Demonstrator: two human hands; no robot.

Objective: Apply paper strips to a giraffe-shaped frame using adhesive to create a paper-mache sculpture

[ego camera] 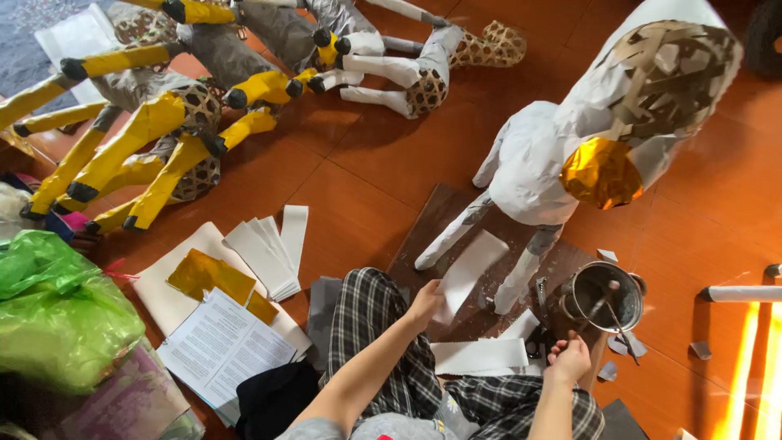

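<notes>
I sit on an orange tiled floor in checked trousers. My left hand (424,300) pinches the near end of a white paper strip (468,273) lying on a dark board (436,228). My right hand (569,358) rests with curled fingers beside a metal pot (607,295) that has a brush handle sticking out; whether it holds anything is unclear. Another white paper sheet (481,356) lies between my hands. A white paper-covered animal figure (554,163) with a woven bamboo head and a gold foil patch stands on the board just beyond.
Several yellow-legged and white woven animal figures (163,130) lie at the upper left. Cut white strips (269,248), gold foil (210,279) and printed pages (220,346) sit left of my knee. A green plastic bag (57,314) bulges at far left. A white roll (745,293) lies right.
</notes>
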